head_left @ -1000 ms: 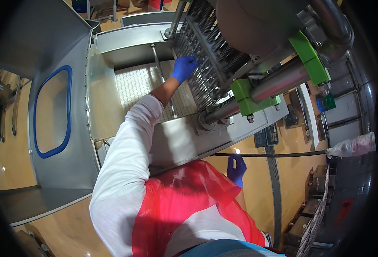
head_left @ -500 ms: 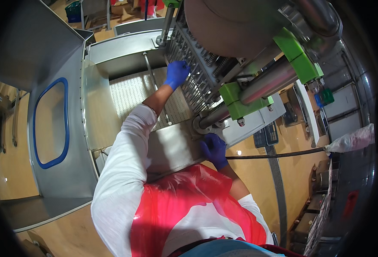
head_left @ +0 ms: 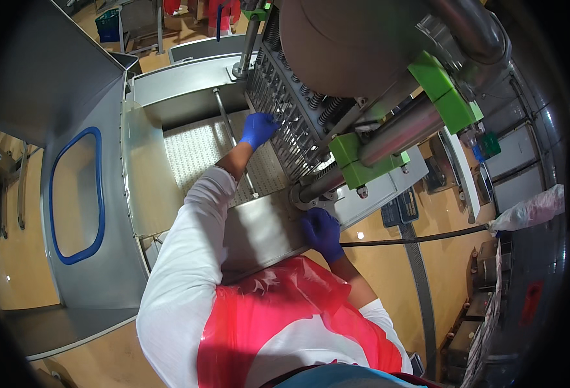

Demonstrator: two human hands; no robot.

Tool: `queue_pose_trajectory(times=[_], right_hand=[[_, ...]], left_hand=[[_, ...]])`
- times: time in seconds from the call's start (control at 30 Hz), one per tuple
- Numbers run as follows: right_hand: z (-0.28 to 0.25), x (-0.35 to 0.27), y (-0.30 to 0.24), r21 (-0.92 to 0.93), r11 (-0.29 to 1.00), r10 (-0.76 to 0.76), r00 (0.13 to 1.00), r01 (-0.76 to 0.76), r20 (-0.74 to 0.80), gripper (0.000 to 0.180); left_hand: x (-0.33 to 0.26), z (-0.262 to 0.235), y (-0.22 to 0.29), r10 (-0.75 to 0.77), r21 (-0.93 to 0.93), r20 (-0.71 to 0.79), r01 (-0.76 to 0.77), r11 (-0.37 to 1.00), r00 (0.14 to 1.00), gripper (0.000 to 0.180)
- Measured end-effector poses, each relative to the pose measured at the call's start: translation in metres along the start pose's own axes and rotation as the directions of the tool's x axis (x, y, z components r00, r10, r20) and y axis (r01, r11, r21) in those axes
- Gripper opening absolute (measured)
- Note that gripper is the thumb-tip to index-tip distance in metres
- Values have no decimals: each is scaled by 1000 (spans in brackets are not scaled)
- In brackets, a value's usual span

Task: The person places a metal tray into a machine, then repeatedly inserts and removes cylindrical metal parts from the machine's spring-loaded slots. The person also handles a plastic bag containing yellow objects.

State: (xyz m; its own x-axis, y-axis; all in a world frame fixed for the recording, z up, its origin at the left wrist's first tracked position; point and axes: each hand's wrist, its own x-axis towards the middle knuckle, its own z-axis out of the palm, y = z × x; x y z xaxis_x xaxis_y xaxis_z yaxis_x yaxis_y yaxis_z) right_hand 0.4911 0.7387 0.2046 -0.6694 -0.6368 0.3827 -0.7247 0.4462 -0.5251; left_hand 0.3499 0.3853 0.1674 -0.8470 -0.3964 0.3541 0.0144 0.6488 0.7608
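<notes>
My left hand (head_left: 259, 130), in a blue glove, reaches in to the rows of thin metal needles (head_left: 286, 123) under the spring-loaded head of a steel machine. Its fingers are bent together at the needle tips; whatever they pinch is too small to make out. Below that arm lies a white, studded conveyor bed (head_left: 198, 145), crossed by a thin metal rod (head_left: 225, 116). My right hand, also blue-gloved (head_left: 322, 231), is curled over the near steel edge (head_left: 265, 229) of the machine, beside the base of a thick metal post (head_left: 324, 183).
Green clamp blocks (head_left: 356, 161) and a large round housing (head_left: 343, 45) stand above the needles. At left is a steel panel with a blue-rimmed opening (head_left: 53, 200). A black hose (head_left: 421, 239) runs off to the right, above a floor drain strip (head_left: 421, 291).
My left hand has come slightly nearer to me along the needles, with its fingers still bent. The right hand stays at the edge. The whole view has shifted a little.
</notes>
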Motion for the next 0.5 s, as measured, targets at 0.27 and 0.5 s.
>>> queue_pose_trajectory(times=[0.27, 0.5], right_hand=[[-6, -10, -13, 38, 999, 15, 1000, -14, -19, 25], [-4, -5, -12, 24, 1000, -10, 1000, 11, -25, 26]], left_hand=[[-1, -14, 38, -106, -101, -118, 94, 990, 987, 34], [26, -31, 26, -144, -216, -417, 56, 975, 898, 33]])
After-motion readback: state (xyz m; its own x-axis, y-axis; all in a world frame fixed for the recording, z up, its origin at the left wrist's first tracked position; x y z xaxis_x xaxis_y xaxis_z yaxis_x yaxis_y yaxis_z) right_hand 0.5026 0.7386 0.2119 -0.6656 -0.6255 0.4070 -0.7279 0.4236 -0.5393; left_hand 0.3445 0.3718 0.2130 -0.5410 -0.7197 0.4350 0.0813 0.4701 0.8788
